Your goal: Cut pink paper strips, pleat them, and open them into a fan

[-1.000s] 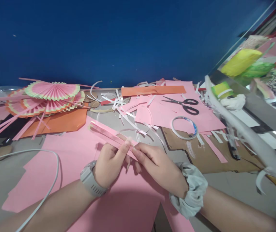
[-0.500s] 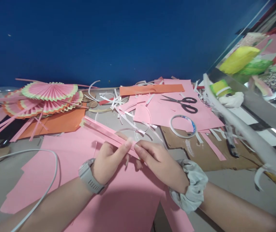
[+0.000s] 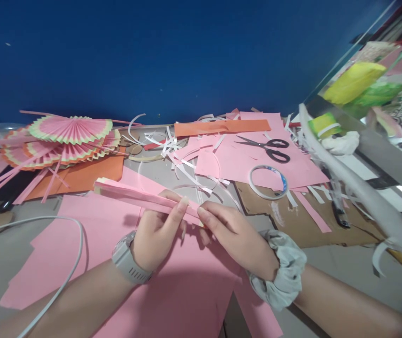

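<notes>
A narrow, folded pink paper strip (image 3: 135, 196) with a pale end is held between both hands, above a large pink sheet (image 3: 183, 291). Thumb and fingers of my left hand (image 3: 160, 230) pinch it near its middle; a grey watch (image 3: 130, 258) is on that wrist. Pinching the strip's right end is my right hand (image 3: 234, 234), with a pale scrunchie (image 3: 280, 267) around the wrist. Both thumbs lie on top, and the other fingertips are partly hidden beneath the paper.
Pleated pink paper fans (image 3: 70, 141) lie at the left on orange paper (image 3: 81, 178). Black scissors (image 3: 274, 150) rest on pink paper at the back. A tape roll (image 3: 252, 180), a cutter (image 3: 340, 213) and cardboard (image 3: 299, 230) are at the right. A white cable (image 3: 81, 239) crosses the left side.
The strip's left end has swung left and down, so it lies flatter. My hands have shifted slightly, the right one now at the strip's right end.
</notes>
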{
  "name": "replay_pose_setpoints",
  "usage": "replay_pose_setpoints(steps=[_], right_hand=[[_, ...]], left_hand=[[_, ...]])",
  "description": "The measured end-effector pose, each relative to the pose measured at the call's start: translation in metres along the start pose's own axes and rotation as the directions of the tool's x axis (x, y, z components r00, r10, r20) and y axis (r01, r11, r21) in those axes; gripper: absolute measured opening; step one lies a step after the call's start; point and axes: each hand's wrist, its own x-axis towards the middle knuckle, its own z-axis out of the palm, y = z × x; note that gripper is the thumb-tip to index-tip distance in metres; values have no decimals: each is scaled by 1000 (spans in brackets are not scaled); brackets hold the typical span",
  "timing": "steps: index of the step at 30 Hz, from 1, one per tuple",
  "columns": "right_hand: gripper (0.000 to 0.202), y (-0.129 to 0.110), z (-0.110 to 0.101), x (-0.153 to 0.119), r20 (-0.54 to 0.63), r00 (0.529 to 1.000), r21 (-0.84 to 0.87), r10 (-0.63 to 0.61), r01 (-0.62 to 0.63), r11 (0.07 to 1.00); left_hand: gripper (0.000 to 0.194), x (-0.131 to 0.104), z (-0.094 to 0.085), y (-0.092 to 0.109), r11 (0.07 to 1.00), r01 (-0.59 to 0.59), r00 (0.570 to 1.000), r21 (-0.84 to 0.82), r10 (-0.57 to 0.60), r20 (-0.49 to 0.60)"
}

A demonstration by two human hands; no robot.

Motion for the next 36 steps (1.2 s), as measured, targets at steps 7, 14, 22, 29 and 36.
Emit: replay_pose_setpoints(steps=[7,14,22,29,36], right_hand=[[40,-1,1,-1,-14,1000,-83,-13,12,997],[40,-3,2,0,4,1000,-163,-23,24,986],[33,1,2,-4,-6,996,-119,-87,86,989],[35,4,2,-3,5,998,-122,-67,67,990],[30,4,0,-3,-15,991,-205,-136,130,970]], left_hand=[[19,0,1,-2,999,38,999,-39,-38,-13],[22,0,2,-2,992,79,996,-95,-82,-18],[25,-1,2,-1,999,14,978,-35,-6,210],[32,-8,0,-8,990,142,951,-18,-131,281],[35,-7,1,-6,999,34,970,1,-33,240]])
